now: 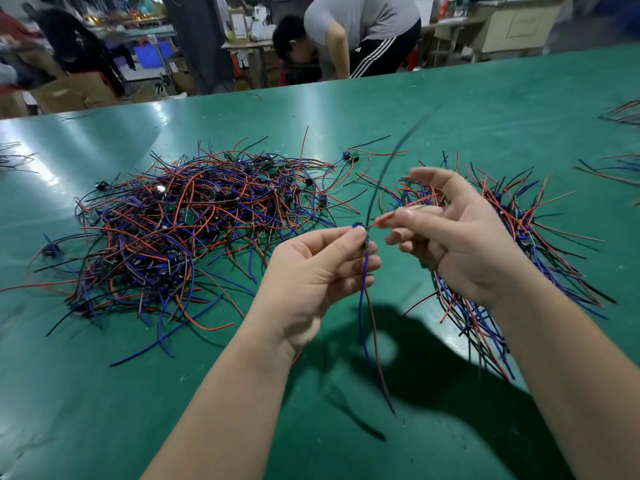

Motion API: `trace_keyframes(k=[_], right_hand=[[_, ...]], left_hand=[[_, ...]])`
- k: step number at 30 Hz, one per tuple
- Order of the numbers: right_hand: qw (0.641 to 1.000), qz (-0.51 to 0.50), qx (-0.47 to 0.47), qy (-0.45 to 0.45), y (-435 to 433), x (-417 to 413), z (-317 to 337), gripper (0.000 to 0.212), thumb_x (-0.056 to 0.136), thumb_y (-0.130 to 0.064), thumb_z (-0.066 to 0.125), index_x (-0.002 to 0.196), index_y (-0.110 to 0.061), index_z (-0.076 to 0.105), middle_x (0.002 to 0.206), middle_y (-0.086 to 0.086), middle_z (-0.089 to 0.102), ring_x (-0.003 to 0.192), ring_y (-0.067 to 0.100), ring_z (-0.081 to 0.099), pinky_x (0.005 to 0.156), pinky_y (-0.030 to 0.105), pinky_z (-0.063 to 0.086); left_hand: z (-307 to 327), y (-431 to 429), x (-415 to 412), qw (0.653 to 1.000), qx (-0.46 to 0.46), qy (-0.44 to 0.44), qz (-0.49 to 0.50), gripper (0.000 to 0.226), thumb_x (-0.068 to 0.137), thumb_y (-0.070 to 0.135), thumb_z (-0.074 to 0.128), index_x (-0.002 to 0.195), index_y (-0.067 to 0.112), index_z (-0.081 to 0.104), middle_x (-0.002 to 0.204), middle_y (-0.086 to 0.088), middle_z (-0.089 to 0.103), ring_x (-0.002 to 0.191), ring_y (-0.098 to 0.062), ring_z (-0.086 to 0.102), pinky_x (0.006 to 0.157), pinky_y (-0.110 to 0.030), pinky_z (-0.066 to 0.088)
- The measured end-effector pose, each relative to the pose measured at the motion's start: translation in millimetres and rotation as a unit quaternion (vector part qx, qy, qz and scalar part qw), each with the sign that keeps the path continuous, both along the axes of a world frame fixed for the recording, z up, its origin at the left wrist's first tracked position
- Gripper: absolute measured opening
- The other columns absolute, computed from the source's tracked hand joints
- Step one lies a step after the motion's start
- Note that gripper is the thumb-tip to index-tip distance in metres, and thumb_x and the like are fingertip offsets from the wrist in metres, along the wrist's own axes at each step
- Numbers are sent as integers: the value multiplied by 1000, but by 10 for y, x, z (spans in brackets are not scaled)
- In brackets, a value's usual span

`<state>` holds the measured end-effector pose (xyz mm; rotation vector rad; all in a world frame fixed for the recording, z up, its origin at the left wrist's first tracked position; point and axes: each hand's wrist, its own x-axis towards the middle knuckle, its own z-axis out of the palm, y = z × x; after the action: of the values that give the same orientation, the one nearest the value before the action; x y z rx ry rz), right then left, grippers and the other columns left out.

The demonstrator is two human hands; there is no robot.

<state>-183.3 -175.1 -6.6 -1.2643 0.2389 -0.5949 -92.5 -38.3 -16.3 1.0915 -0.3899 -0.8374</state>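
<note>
Item: wired module (pixel 364 239), held above green table (pixel 450 109), front centre. Left hand (pixel 311 268) pinches module body to steady it; blue lead (pixel 362 306) hangs below. Right hand (pixel 460 237) pinches red lead (pixel 382 221), likely straightening it. Tangled pile (pixel 180 230) left, sorted pile (pixel 519 237) right.

Bare forearms (pixel 221 393) at the lower frame edge; left grip (pixel 311 271) and right grip (pixel 460 247) are bare hands with short nails.

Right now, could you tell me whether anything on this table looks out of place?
Nothing looks damaged. Two wired modules lie stray, apart from the left pile: one beyond it, one at its left side. The left hand pinches a module; the right hand pinches its red wire.
</note>
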Motion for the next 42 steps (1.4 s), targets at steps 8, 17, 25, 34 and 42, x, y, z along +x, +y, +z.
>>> trace_keyframes(k=[8, 17, 25, 34, 42], right_hand=[[996, -50, 74, 20, -17, 31, -22, 25, 91, -1, 50, 86, -20, 35, 67, 11, 69, 51, 20, 63, 51, 22, 44], [992, 82, 35, 84, 53, 48, -93, 27, 66, -29, 66, 84, -11, 76, 73, 2, 66, 57, 7, 53, 55, 15, 41], [996, 20, -31, 79, -15, 34, -68, 14, 61, -22, 70, 68, -13, 76, 60, 1, 66, 52, 6, 54, 53, 14, 44], [977, -189, 90, 41, -307, -46, 27, 12, 80, -13, 69, 73, -6, 62, 55, 0, 62, 42, 4, 49, 40, 14, 39], [983, -81, 166, 22, -335, -21, 26, 36, 101, -38, 35, 100, -16, 63, 66, 2, 66, 51, 10, 60, 46, 16, 45]], left_hand=[[-10, -52, 22, 992, -54, 101, 59, 11, 64, 23, 69, 66, 12, 71, 71, -7, 72, 56, -10, 68, 47, -18, 53], [-46, -51, -50, 999, -3, 33, -11, 17, 63, 27, 68, 66, 11, 73, 69, -4, 72, 55, -7, 67, 47, -16, 52], [-53, -54, -106, 996, 59, -49, -48, 31, 60, 27, 71, 81, 5, 66, 67, -6, 71, 56, -11, 67, 48, -18, 51], [-73, 9, -158, 962, 143, -92, -215, 7, 74, 18, 73, 76, 13, 68, 71, -5, 71, 56, -12, 67, 51, -19, 52], [-71, 3, -116, 959, 94, -52, -261, 16, 76, 23, 62, 82, 26, 77, 69, 0, 71, 59, -12, 67, 57, -22, 53]])
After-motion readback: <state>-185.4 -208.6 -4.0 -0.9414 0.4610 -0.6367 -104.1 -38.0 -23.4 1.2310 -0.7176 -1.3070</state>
